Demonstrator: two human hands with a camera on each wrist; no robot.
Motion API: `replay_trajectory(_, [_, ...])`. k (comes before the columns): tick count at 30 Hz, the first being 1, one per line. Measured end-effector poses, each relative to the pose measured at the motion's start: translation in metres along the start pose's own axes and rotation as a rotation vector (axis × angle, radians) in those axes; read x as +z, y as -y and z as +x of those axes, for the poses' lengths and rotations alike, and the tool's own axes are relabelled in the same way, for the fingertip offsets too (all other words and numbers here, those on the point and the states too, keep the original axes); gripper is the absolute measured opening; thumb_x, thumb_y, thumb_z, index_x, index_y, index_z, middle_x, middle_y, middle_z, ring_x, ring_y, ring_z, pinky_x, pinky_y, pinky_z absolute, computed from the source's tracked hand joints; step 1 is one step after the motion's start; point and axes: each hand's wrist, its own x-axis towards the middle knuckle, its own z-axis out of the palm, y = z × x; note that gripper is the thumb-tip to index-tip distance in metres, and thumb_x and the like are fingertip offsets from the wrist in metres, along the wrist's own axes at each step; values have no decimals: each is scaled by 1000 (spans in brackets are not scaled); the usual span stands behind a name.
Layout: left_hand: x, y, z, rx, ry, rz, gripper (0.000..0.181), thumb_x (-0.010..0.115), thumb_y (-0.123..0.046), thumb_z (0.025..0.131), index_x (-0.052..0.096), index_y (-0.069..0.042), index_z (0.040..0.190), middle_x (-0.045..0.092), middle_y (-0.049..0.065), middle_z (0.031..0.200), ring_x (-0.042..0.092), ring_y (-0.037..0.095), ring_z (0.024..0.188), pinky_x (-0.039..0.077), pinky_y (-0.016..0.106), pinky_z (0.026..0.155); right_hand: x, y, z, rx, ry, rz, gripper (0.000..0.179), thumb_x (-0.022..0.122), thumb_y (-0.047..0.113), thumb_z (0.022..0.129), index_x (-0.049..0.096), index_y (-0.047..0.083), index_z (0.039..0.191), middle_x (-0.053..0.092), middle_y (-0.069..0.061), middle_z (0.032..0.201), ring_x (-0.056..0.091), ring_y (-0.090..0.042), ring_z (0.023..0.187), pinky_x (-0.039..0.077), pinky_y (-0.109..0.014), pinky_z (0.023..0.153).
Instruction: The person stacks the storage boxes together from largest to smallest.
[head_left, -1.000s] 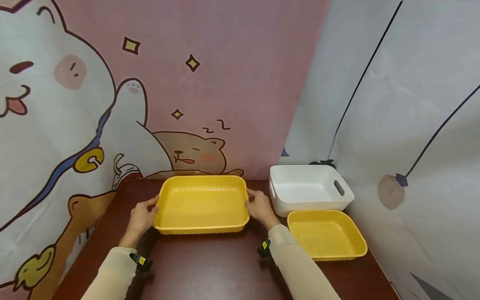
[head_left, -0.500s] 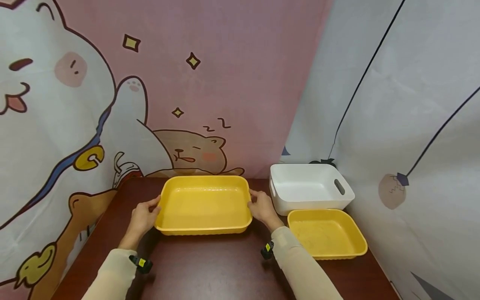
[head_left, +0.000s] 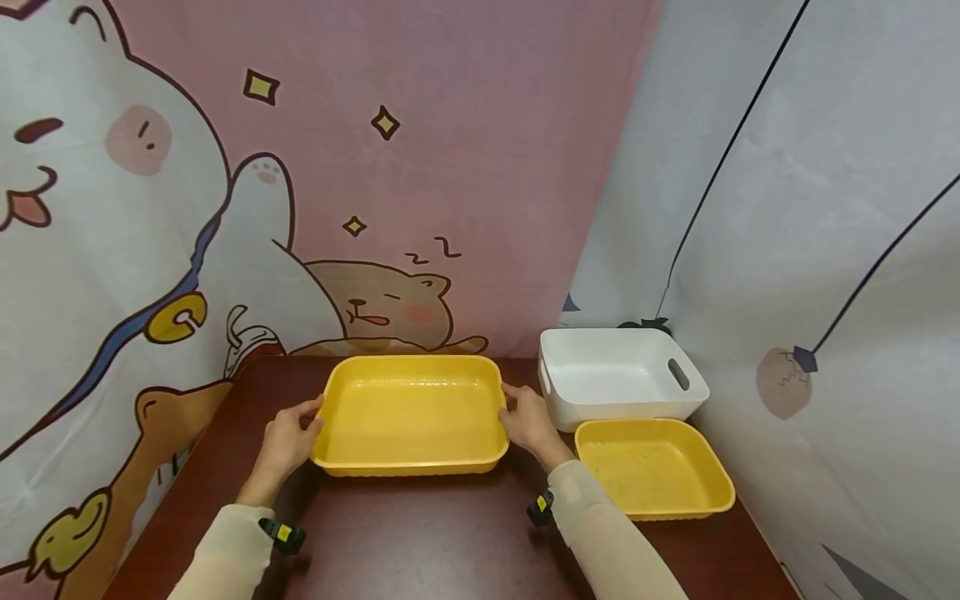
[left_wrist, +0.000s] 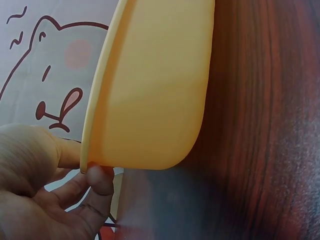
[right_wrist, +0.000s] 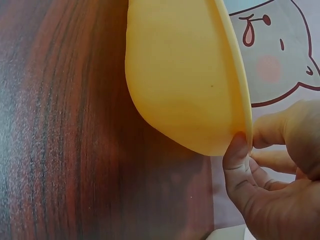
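Observation:
A large yellow plastic tray (head_left: 412, 421) with a raised rim lies level between my two hands, over the back of the dark wooden table. At its left end my left hand (head_left: 287, 439) pinches the rim; in the left wrist view the fingers (left_wrist: 101, 181) bend round that edge. My right hand (head_left: 529, 423) grips the opposite end the same way, with fingertips (right_wrist: 236, 152) against the outer wall in the right wrist view. Nothing lies inside the tray. Whether its base touches the table, I cannot tell.
To the right, a white bin (head_left: 615, 408) with oval handle holes stands against the wall. In front of it sits a smaller yellow tray (head_left: 652, 471), close to my right forearm. A printed cartoon cloth (head_left: 480, 167) hangs behind the table (head_left: 420, 542).
Held by both hands, the large yellow tray has shifted slightly to the right and a little toward me. The white bin and smaller tray have stayed put.

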Motion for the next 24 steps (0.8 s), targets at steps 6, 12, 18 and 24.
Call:
replay_trajectory(6, [2,-3,-3,25,-13,37,54,66,-9,117,57,1,169,66,37,158,77,30,97,71,34,80,-3,-3,-5,-23,-3,-23,61,73,4,108,60,0,167,72,-23,134,61,-18,75,57,-25,66])
replay_trajectory(12, [6,-7,-7,33,-19,50,53,67,-8,116,58,3,167,69,37,155,78,35,105,74,43,88,-6,-7,-10,-27,4,-24,62,72,4,107,59,-1,168,72,-26,141,59,-17,66,55,-25,62])
replay_trajectory(18, [6,-9,-11,42,-16,48,52,67,-7,116,59,4,166,71,36,151,78,35,106,74,44,89,-9,-8,-14,-43,18,-51,62,73,4,107,58,-3,167,72,-28,134,56,-16,65,54,-24,61])
replay_trajectory(24, [9,-13,-15,43,-2,58,51,67,-6,116,60,5,165,73,35,147,78,35,108,73,47,94,-16,-7,-21,-30,39,-54,63,73,3,107,56,-5,168,72,-25,115,49,-14,57,52,-23,57])
